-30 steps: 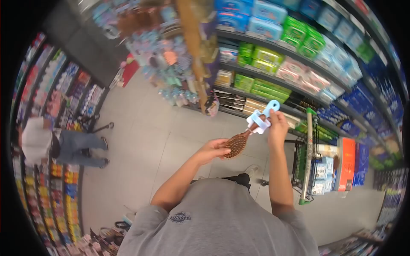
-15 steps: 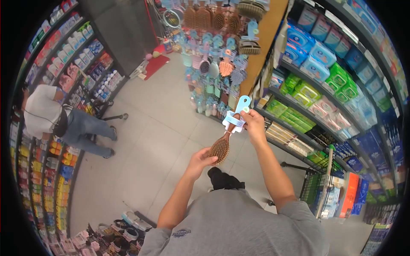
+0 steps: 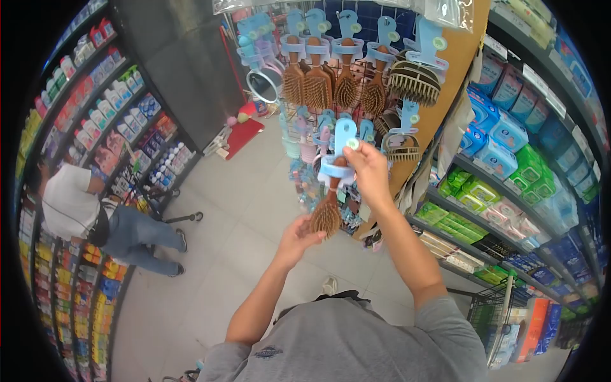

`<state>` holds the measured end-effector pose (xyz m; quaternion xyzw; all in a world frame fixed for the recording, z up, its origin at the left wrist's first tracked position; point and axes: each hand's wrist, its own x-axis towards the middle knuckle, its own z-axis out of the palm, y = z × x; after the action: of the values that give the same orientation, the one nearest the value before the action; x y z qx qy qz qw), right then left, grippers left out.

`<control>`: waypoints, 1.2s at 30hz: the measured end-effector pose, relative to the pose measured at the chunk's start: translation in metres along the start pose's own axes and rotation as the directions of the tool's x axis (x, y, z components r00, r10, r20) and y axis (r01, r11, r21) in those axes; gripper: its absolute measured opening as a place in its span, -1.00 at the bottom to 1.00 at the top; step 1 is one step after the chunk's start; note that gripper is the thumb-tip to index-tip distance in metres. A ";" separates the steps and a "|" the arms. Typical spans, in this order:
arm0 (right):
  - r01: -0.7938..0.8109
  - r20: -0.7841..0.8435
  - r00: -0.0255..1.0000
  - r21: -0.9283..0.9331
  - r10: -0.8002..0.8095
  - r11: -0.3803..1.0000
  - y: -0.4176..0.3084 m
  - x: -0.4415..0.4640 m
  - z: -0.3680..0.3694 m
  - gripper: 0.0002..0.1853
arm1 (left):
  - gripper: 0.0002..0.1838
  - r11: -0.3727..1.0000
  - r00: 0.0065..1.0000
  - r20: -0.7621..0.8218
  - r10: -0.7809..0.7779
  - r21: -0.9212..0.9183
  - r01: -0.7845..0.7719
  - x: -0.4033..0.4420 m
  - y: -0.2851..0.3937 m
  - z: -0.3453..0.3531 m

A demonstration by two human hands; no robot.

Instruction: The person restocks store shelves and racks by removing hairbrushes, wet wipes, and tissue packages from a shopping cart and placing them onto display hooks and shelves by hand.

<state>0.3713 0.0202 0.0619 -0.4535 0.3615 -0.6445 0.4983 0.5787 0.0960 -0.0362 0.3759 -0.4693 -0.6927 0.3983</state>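
Note:
A brown hairbrush [image 3: 326, 215] with a light blue hanging tag [image 3: 345, 135] is held between my two hands, bristle end down. My right hand [image 3: 370, 170] pinches the tag near its round sticker. The fingers of my left hand [image 3: 298, 239] grip the lower edge of the brush head. Behind and above it, similar brown brushes [image 3: 317, 86] hang in a row on a wire rack, each on a blue tag. A dark comb-like brush [image 3: 414, 83] hangs to their right, and a round mirror [image 3: 263, 86] to their left.
A person [image 3: 70, 200] stands at the left shelves [image 3: 105, 137]. A shopping cart [image 3: 503, 318] with boxes is at the lower right, beside shelves of packaged wipes [image 3: 493, 137]. A red flat item [image 3: 245, 140] lies on the grey floor [image 3: 216, 254] by the dark pillar [image 3: 184, 70].
The brush rack now appears closer and more central, and the cart lies lower in the view. Both hands have kept hold of the brush and its tag, now in front of the rack.

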 end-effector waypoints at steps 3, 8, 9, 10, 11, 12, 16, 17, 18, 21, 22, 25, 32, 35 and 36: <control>0.071 -0.017 0.997 0.013 -0.070 0.997 -0.011 0.037 0.012 -0.84 | -0.48 0.994 0.996 0.000 0.084 0.066 -0.084 0.042 0.024 -0.004; 0.203 -0.096 0.976 0.080 -0.195 0.976 -0.033 0.077 0.025 -0.83 | -0.48 0.980 0.979 0.042 0.198 0.027 -0.200 0.096 0.061 -0.007; 0.229 -0.138 0.967 0.082 -0.216 0.970 -0.039 0.083 0.029 -0.83 | -0.48 0.979 0.978 0.059 0.202 0.006 -0.203 0.104 0.066 -0.008; 0.272 -0.179 0.950 0.062 -0.257 0.960 -0.044 0.087 0.034 -0.83 | -0.48 0.978 0.976 0.069 0.206 0.010 -0.207 0.110 0.071 -0.008; 0.286 -0.187 0.944 0.062 -0.270 0.956 -0.048 0.093 0.037 -0.83 | -0.47 0.978 0.976 0.067 0.207 -0.014 -0.206 0.117 0.077 -0.006; 0.325 -0.200 0.929 0.032 -0.312 0.945 -0.052 0.098 0.039 -0.83 | -0.47 0.978 0.976 0.066 0.207 -0.039 -0.205 0.124 0.084 -0.005; 0.412 -0.233 0.880 -0.056 -0.413 0.909 -0.086 0.107 0.058 -0.82 | -0.47 0.958 0.947 0.155 0.282 -0.099 -0.270 0.150 0.109 0.000; 0.437 -0.238 0.864 -0.080 -0.443 0.896 -0.095 0.109 0.065 -0.82 | -0.47 0.940 0.927 0.172 0.334 -0.128 -0.315 0.153 0.118 0.001; 0.470 -0.249 0.846 -0.067 -0.471 0.880 -0.101 0.113 0.069 -0.81 | -0.47 0.920 0.905 0.186 0.383 -0.159 -0.357 0.157 0.126 0.001; 0.484 -0.248 0.832 -0.114 -0.497 0.868 -0.114 0.121 0.080 -0.80 | -0.48 0.915 0.893 0.217 0.394 -0.182 -0.360 0.164 0.139 -0.001; 0.455 -0.241 0.850 -0.109 -0.468 0.884 -0.116 0.124 0.081 -0.80 | -0.48 0.917 0.893 0.224 0.391 -0.183 -0.356 0.167 0.141 -0.003; 0.452 -0.288 0.835 -0.130 -0.470 0.883 -0.107 0.146 0.078 -0.80 | -0.50 0.925 0.897 0.242 0.370 -0.182 -0.333 0.174 0.142 -0.008; 0.406 -0.411 0.785 -0.225 -0.464 0.886 -0.089 0.164 0.069 -0.79 | -0.56 0.961 0.912 0.309 0.270 -0.149 -0.234 0.187 0.140 -0.015; 0.420 -0.391 0.745 -0.353 -0.540 0.836 -0.080 0.182 0.057 -0.74 | -0.56 0.966 0.945 0.224 0.238 -0.154 -0.207 0.206 0.129 -0.011; 0.409 -0.382 0.760 -0.348 -0.526 0.844 -0.081 0.185 0.058 -0.74 | -0.55 0.961 0.945 0.213 0.249 -0.180 -0.212 0.209 0.130 -0.008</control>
<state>0.3836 -0.1410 0.1966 -0.4198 0.4200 -0.7886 0.1595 0.5281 -0.1278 0.0537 0.2021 -0.4985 -0.7150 0.4466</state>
